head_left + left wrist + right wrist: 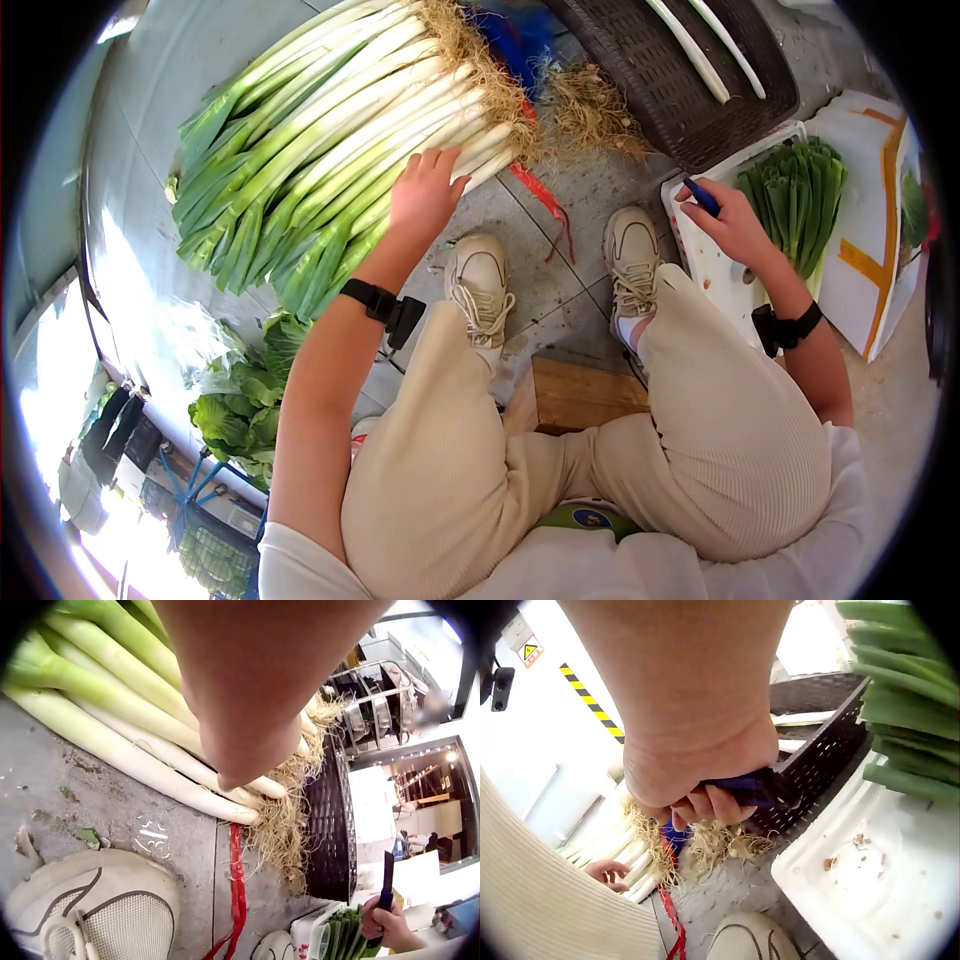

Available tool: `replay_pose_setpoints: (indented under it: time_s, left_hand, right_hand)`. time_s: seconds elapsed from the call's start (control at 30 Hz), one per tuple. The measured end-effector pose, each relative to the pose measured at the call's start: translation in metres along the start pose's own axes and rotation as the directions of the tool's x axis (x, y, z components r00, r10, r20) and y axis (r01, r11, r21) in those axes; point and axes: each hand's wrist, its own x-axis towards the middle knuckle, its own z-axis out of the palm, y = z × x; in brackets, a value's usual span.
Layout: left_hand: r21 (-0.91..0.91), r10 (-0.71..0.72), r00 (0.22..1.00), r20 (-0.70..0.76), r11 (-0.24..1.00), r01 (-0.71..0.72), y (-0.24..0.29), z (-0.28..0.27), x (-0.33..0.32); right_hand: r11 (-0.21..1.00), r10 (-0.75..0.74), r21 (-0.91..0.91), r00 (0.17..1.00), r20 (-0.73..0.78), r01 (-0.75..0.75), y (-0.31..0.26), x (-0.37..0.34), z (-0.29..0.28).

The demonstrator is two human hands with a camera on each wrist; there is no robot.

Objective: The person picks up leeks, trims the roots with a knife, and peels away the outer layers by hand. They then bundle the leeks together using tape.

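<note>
The left hand (425,190) rests on the near right edge of a broad pile of leeks (350,130), its fingers laid across the pale stalks and the thumb set apart from them. The leeks lie on the grey tiled floor at the far left, green leaves to the left and roots to the right. At the right, the right hand (728,218) grips a blue-handled knife (703,198), fingers curled round the handle, above a white box (718,265) holding a bundle of cut green leaves (795,195). Beyond it, a dark woven basket (655,85) at the far right holds two pale stalks (690,52). Loose roots (590,105) lie between leeks and basket, near a red strip (540,192) on the floor.
</note>
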Motion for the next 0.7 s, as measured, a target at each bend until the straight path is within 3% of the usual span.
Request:
replay_pose_setpoints:
  time_s: [0.27,0.37,0.47,0.53,0.63,0.7]
  left_hand:
    - [0.015,-0.032,0.997,0.064,0.999,0.031,0.005,0.001,0.022]
    - [0.007,0.012,1.0,0.002,1.0,-0.012,0.011,-0.007,0.021]
    - [-0.094,0.027,0.999,-0.02,0.995,-0.029,0.019,-0.016,0.018]
    - [-0.299,-0.107,0.994,0.031,0.948,0.111,0.029,-0.025,0.016]
    - [-0.436,-0.106,0.989,0.106,0.889,0.142,0.045,-0.039,0.014]
    - [-0.487,-0.078,0.994,0.079,0.867,0.106,0.056,-0.042,0.015]
  right_hand:
    - [0.997,-0.002,0.078,0.999,0.049,-0.001,-0.003,0.011,0.013]
    - [0.997,-0.02,0.075,0.998,0.054,0.016,-0.006,0.009,0.014]
    - [0.997,-0.03,0.078,0.997,0.069,0.025,-0.017,0.007,0.012]
    - [0.996,-0.033,0.08,0.996,0.083,0.027,-0.021,0.007,0.013]
    - [0.989,-0.116,0.1,0.991,0.068,0.109,-0.024,0.01,0.016]
    - [0.978,-0.162,0.142,0.984,0.076,0.15,-0.028,0.011,0.016]
